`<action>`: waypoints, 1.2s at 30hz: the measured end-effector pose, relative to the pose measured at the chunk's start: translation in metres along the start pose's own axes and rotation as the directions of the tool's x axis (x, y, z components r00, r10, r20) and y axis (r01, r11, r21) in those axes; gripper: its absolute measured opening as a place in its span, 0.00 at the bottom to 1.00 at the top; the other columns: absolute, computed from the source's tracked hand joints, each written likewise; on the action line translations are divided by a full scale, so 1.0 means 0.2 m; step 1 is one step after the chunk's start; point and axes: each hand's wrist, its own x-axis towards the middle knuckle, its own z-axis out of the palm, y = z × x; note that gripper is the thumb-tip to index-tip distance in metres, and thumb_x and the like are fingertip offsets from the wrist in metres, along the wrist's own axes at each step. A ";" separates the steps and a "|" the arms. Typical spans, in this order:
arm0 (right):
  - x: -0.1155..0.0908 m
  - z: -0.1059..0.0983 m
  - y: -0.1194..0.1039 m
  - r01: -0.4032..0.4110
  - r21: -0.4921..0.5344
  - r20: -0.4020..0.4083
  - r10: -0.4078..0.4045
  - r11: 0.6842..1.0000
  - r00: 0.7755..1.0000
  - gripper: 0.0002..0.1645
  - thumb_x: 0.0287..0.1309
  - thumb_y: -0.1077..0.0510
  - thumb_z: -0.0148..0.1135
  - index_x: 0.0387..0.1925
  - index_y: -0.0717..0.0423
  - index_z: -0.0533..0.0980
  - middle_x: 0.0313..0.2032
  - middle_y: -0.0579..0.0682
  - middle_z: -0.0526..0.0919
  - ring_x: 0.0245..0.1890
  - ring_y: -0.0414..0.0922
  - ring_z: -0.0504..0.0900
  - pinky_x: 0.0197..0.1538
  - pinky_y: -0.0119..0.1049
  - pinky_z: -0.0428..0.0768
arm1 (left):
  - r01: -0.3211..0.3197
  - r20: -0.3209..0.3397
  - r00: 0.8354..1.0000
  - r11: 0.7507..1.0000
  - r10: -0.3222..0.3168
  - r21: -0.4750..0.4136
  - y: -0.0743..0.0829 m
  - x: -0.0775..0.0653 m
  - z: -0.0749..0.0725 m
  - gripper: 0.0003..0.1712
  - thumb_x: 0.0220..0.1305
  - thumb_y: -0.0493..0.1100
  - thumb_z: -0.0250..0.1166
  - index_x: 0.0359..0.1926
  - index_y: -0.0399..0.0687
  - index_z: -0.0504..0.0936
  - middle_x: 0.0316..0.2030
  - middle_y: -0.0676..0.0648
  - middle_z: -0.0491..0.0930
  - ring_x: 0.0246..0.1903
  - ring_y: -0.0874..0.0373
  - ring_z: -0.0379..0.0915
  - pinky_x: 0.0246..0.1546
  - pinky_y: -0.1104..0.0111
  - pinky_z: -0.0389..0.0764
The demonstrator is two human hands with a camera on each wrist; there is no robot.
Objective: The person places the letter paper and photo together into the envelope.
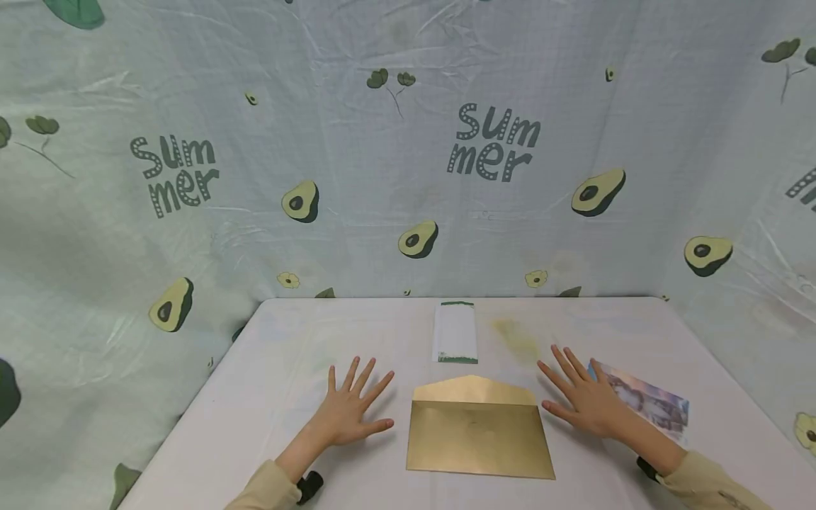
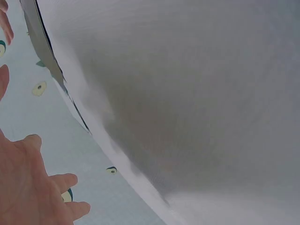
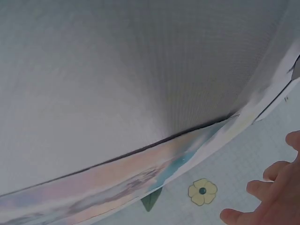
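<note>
A gold envelope (image 1: 479, 440) lies on the white table with its pointed flap folded out toward the back. To its left my left hand (image 1: 347, 414) is held palm down, fingers spread, with nothing in it. My right hand (image 1: 589, 404) is spread the same way on the envelope's right side. Partly behind that hand and forearm lies a picture card (image 1: 656, 404) in purple and blue tones. In the right wrist view the card (image 3: 117, 183) shows as a pastel strip below the fingers' side. Behind the envelope is a white paper (image 1: 456, 333) with green borders.
The white table (image 1: 306, 333) ends at a back edge against a hanging cloth (image 1: 382, 156) printed with avocados and lettering. The cloth also encloses the left and right sides. A yellowish stain (image 1: 516, 338) marks the tabletop. Dark bands (image 1: 310, 487) sit at the wrists.
</note>
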 end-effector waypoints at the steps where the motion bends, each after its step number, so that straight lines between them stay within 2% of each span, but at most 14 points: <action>1: 0.00 0.00 0.00 0.003 0.001 0.000 -0.003 1.000 1.000 0.39 0.55 0.35 0.48 0.65 0.45 0.57 0.70 0.47 0.35 0.67 0.36 0.21 0.57 0.64 0.50 | -0.004 0.004 1.000 1.000 0.004 -0.002 0.00 0.00 0.00 0.42 0.53 0.72 0.47 0.66 0.64 0.53 0.67 0.41 0.52 0.66 0.37 0.43 0.53 0.33 0.48; 6: -0.01 -0.01 -0.01 0.015 0.020 -0.003 -0.015 1.000 1.000 0.40 0.56 0.36 0.49 0.67 0.39 0.50 0.70 0.46 0.33 0.67 0.37 0.21 0.58 0.64 0.49 | -0.029 0.012 0.999 0.999 0.030 -0.039 -0.01 -0.01 0.01 0.42 0.54 0.72 0.46 0.67 0.63 0.52 0.67 0.40 0.51 0.66 0.36 0.42 0.53 0.32 0.47; 9: -0.02 -0.02 0.00 0.029 0.014 -0.016 -0.029 0.999 0.999 0.40 0.55 0.37 0.50 0.67 0.40 0.50 0.70 0.46 0.33 0.66 0.36 0.20 0.62 0.64 0.39 | -0.040 0.008 0.999 0.997 0.041 -0.060 0.01 -0.01 0.02 0.42 0.54 0.72 0.46 0.67 0.64 0.51 0.67 0.40 0.50 0.66 0.36 0.42 0.53 0.32 0.46; 12: -0.02 -0.01 -0.01 0.049 -0.014 -0.030 -0.049 0.999 0.998 0.39 0.55 0.37 0.50 0.66 0.43 0.53 0.70 0.46 0.34 0.66 0.36 0.20 0.64 0.52 0.20 | -0.040 0.007 0.999 0.997 0.040 -0.062 0.01 -0.01 0.02 0.42 0.54 0.72 0.47 0.67 0.65 0.50 0.67 0.41 0.50 0.66 0.37 0.42 0.54 0.32 0.45; 15: -0.02 -0.01 -0.02 0.066 -0.029 -0.038 -0.067 0.997 0.997 0.40 0.55 0.37 0.50 0.66 0.42 0.53 0.70 0.46 0.34 0.67 0.37 0.21 0.60 0.37 0.13 | -0.041 0.010 0.999 0.998 0.042 -0.046 0.02 -0.01 0.01 0.41 0.54 0.72 0.47 0.67 0.66 0.50 0.67 0.41 0.51 0.66 0.37 0.42 0.54 0.33 0.46; 19: -0.02 -0.01 -0.04 0.085 -0.003 -0.047 -0.085 0.996 0.995 0.40 0.55 0.38 0.52 0.66 0.41 0.52 0.70 0.45 0.34 0.67 0.36 0.21 0.61 0.39 0.13 | -0.053 0.010 0.999 0.997 0.054 -0.049 0.02 -0.01 0.00 0.41 0.54 0.72 0.47 0.67 0.65 0.52 0.67 0.42 0.51 0.66 0.36 0.43 0.54 0.33 0.47; 22: -0.02 -0.02 -0.06 0.102 0.013 -0.057 -0.101 0.995 0.993 0.40 0.54 0.38 0.53 0.66 0.42 0.55 0.70 0.45 0.36 0.67 0.36 0.22 0.63 0.60 0.28 | -0.064 0.016 0.998 0.996 0.065 -0.055 0.03 -0.02 -0.02 0.41 0.55 0.72 0.47 0.66 0.64 0.53 0.67 0.42 0.52 0.65 0.36 0.43 0.54 0.33 0.47; 23: -0.02 -0.02 -0.06 0.110 0.010 -0.061 -0.109 0.994 0.992 0.39 0.53 0.39 0.54 0.65 0.43 0.56 0.70 0.45 0.36 0.67 0.36 0.22 0.63 0.60 0.27 | -0.068 0.018 0.997 0.996 0.069 -0.054 0.04 -0.02 -0.02 0.41 0.55 0.72 0.47 0.66 0.64 0.53 0.67 0.42 0.52 0.65 0.36 0.43 0.54 0.33 0.47; 26: -0.02 -0.02 -0.07 0.133 -0.003 -0.075 -0.133 0.991 0.988 0.39 0.52 0.39 0.56 0.64 0.45 0.58 0.70 0.45 0.38 0.67 0.35 0.23 0.64 0.56 0.23 | -0.080 0.025 0.996 0.996 0.082 -0.049 0.05 -0.01 -0.02 0.41 0.55 0.72 0.46 0.67 0.64 0.52 0.67 0.42 0.52 0.66 0.36 0.43 0.54 0.33 0.47; 29: -0.02 -0.03 -0.09 0.152 -0.007 -0.078 -0.152 0.988 0.985 0.38 0.52 0.40 0.56 0.63 0.47 0.60 0.70 0.45 0.38 0.67 0.35 0.23 0.59 0.31 0.14 | -0.099 0.018 0.995 0.994 0.100 -0.053 0.06 -0.01 -0.02 0.41 0.55 0.72 0.45 0.67 0.63 0.52 0.67 0.42 0.53 0.65 0.36 0.44 0.54 0.33 0.47; 32: -0.01 -0.03 -0.10 0.166 0.003 -0.079 -0.165 0.986 0.983 0.37 0.53 0.40 0.55 0.63 0.49 0.61 0.70 0.45 0.39 0.68 0.36 0.24 0.63 0.37 0.15 | -0.124 0.002 0.992 0.991 0.124 -0.058 0.07 -0.01 -0.02 0.41 0.55 0.72 0.45 0.67 0.63 0.52 0.66 0.42 0.53 0.65 0.36 0.44 0.54 0.33 0.47; 33: -0.01 -0.03 -0.11 0.170 0.004 -0.079 -0.169 0.986 0.982 0.37 0.54 0.40 0.55 0.63 0.49 0.61 0.70 0.45 0.40 0.68 0.36 0.25 0.65 0.44 0.19 | -0.133 -0.003 0.991 0.990 0.133 -0.056 0.08 0.00 -0.02 0.41 0.55 0.72 0.45 0.67 0.63 0.52 0.66 0.42 0.53 0.65 0.36 0.45 0.54 0.33 0.48; 34: -0.01 -0.03 -0.11 0.174 0.008 -0.078 -0.173 0.985 0.982 0.37 0.54 0.40 0.54 0.63 0.49 0.61 0.70 0.46 0.41 0.68 0.36 0.25 0.66 0.46 0.20 | -0.141 -0.009 0.990 0.989 0.141 -0.049 0.08 0.00 -0.02 0.41 0.55 0.72 0.45 0.67 0.63 0.52 0.66 0.42 0.54 0.65 0.36 0.45 0.54 0.33 0.48; 36: -0.01 -0.02 -0.13 0.190 0.009 -0.078 -0.189 0.982 0.979 0.37 0.54 0.40 0.54 0.62 0.50 0.61 0.70 0.48 0.44 0.69 0.37 0.27 0.65 0.57 0.34 | -0.159 -0.010 0.987 0.986 0.159 -0.048 0.10 0.00 -0.02 0.41 0.55 0.72 0.44 0.67 0.63 0.51 0.66 0.42 0.54 0.65 0.36 0.45 0.54 0.33 0.48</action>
